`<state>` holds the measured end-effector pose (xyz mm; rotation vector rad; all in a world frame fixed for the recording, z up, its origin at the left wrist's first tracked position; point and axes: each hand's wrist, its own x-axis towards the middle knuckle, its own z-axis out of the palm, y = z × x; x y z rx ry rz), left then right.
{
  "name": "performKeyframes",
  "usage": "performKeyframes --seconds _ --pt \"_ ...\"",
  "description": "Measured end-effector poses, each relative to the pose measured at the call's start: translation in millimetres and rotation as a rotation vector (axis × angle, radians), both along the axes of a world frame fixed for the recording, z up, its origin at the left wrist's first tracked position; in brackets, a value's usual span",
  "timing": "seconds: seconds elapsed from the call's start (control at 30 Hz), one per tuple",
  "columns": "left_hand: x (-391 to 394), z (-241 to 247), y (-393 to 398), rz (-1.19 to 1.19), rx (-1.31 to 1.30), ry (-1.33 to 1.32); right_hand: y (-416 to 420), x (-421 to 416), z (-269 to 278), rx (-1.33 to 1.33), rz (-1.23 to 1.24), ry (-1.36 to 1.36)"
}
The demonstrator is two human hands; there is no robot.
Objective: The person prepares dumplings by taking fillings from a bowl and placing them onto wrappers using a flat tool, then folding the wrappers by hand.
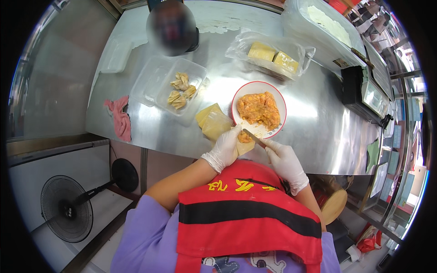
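My gloved left hand (225, 148) holds a square yellow dough wrapper (246, 148), with a lump of orange-pink minced filling (244, 137) on it. In my gloved right hand (282, 157) is a flat spreading tool (253, 136), its blade touching the filling. Just beyond my hands stands a white bowl with a red rim (235, 112), holding a large mound of the same minced filling (259, 108). A loose stack of yellow wrappers (213, 121) lies on the steel table left of the bowl, partly behind my left hand. Several gathered dumplings (180, 82) sit in a clear plastic box (198, 70).
A plastic bag (239, 49) with two blocks of stacked wrappers (261, 51) lies beyond the bowl. A large tub of white powder (307, 37) and a black scale (355, 92) stand at right. At left are a pink cloth (120, 119) and, below the table, a fan (67, 208).
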<state>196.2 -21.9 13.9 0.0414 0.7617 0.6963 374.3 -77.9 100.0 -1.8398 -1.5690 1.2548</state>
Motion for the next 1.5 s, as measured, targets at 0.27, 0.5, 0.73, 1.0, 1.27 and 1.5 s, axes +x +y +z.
performKeyframes --seconds 0.27,0.5,0.73,1.0,1.27,1.5 --pt "-33 16 -3 0.019 -0.063 -0.228 -6 -1 -15 0.238 0.235 -0.045" --pt "-43 45 4 0.128 0.050 -0.052 3 0 8 0.482 0.278 -0.156" --pt "-45 58 6 0.246 0.070 -0.047 3 -8 4 0.427 0.176 -0.038" --pt "-22 53 -1 0.050 1.083 0.580 2 -17 16 -0.196 -0.092 0.404" --pt "-30 56 36 -0.249 1.688 1.033 7 -24 55 -0.465 -0.239 0.775" --pt "-19 58 18 0.011 0.699 0.367 11 -27 52 -0.519 -0.276 0.964"
